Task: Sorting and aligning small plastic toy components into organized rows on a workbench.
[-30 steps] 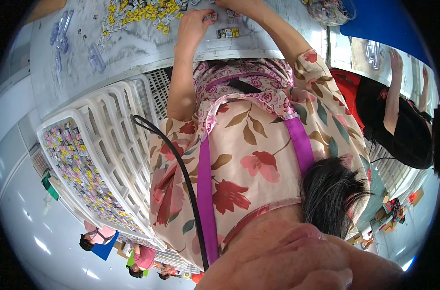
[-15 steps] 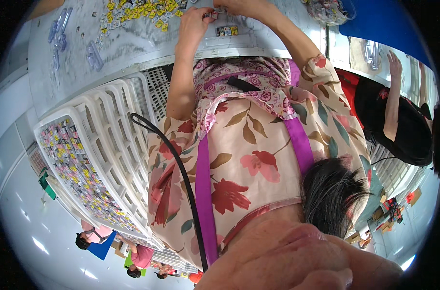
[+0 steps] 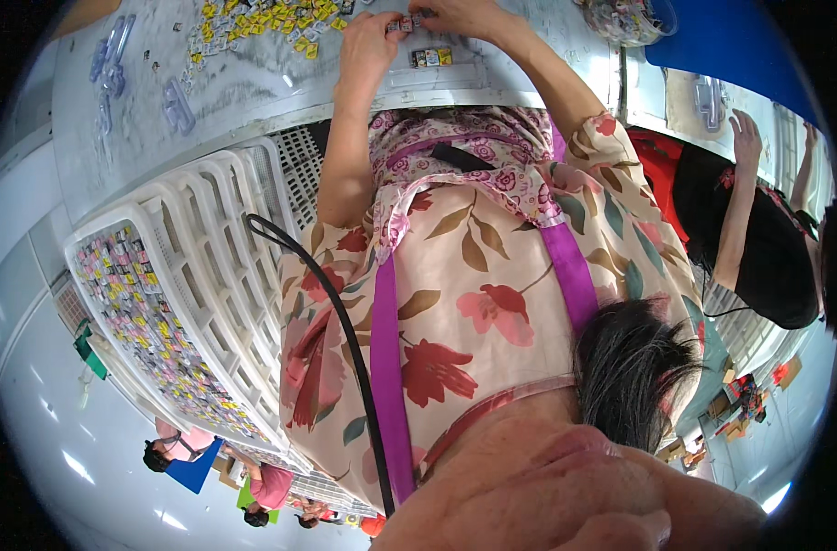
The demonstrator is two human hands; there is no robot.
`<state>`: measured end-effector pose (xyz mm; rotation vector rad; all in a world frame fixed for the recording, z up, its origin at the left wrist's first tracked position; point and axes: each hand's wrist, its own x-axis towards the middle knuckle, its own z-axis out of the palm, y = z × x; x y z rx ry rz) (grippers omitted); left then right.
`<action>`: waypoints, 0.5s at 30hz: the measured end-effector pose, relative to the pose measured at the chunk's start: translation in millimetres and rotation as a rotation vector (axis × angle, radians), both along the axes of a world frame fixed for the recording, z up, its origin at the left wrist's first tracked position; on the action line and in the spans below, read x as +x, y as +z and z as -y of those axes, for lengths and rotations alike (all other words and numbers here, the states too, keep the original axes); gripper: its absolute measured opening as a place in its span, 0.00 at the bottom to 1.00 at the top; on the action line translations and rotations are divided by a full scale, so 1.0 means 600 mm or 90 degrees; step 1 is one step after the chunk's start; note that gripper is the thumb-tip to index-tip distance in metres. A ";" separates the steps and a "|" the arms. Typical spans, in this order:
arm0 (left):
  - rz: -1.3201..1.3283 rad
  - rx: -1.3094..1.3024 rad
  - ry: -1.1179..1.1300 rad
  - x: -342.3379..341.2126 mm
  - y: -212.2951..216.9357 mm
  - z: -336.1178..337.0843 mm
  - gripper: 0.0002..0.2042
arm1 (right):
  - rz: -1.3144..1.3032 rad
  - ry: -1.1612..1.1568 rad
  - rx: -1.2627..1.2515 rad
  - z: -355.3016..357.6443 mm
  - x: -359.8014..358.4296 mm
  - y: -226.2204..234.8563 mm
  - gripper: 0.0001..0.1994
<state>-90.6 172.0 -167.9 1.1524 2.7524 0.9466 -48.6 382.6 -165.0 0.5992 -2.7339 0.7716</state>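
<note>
At the far side of the table (image 3: 281,101), my left hand (image 3: 368,46) pinches a short row of small printed square pieces (image 3: 405,24) between its fingertips. My right hand (image 3: 464,16) meets the right end of this row, its fingers closed on a small dark piece too tiny to name. Just below them, a joined strip of similar small squares (image 3: 431,58), white, black and yellow, lies flat on the table. Beyond my left hand spreads a loose heap of small yellow and white pieces (image 3: 271,23).
Clear plastic parts (image 3: 177,106) lie on the left of the table. A clear tub (image 3: 630,20) of small pieces stands at the right beside a blue surface (image 3: 731,55). Stacked white crates (image 3: 189,248) hold many pieces at my left. A co-worker in black (image 3: 758,230) sits at right.
My right fingers have shifted slightly at the end of the small row, while my left hand keeps its pinch. At the right, the co-worker's arm has moved a little.
</note>
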 end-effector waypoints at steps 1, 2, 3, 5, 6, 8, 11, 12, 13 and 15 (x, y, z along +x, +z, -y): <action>0.001 0.000 0.002 -0.002 -0.003 0.003 0.12 | 0.010 -0.005 -0.029 0.003 0.003 -0.001 0.09; 0.004 -0.013 -0.003 -0.007 -0.006 0.005 0.13 | 0.010 -0.003 -0.030 0.005 0.003 0.000 0.09; 0.007 -0.025 -0.009 -0.010 -0.009 0.007 0.13 | 0.060 -0.012 -0.020 0.006 0.003 0.000 0.09; 0.011 -0.040 -0.003 -0.008 -0.008 0.004 0.13 | 0.111 -0.027 -0.010 0.004 0.006 -0.003 0.09; 0.014 -0.055 0.005 -0.006 -0.008 0.002 0.14 | 0.091 -0.020 -0.028 0.003 0.009 -0.004 0.09; -0.012 -0.058 -0.003 -0.003 -0.014 0.003 0.14 | 0.068 -0.004 -0.045 0.006 0.008 0.006 0.09; 0.014 -0.017 0.020 -0.014 -0.019 0.012 0.15 | 0.128 -0.021 0.017 0.004 0.005 0.027 0.09; 0.067 0.028 0.048 -0.021 -0.019 0.013 0.16 | 0.056 -0.029 -0.019 0.001 -0.005 0.017 0.09; 0.061 0.025 0.061 -0.032 -0.015 0.032 0.16 | -0.019 -0.022 -0.059 0.009 -0.020 0.010 0.09; 0.015 0.076 0.144 -0.064 -0.016 0.043 0.15 | 0.008 -0.052 -0.041 0.010 -0.033 0.019 0.09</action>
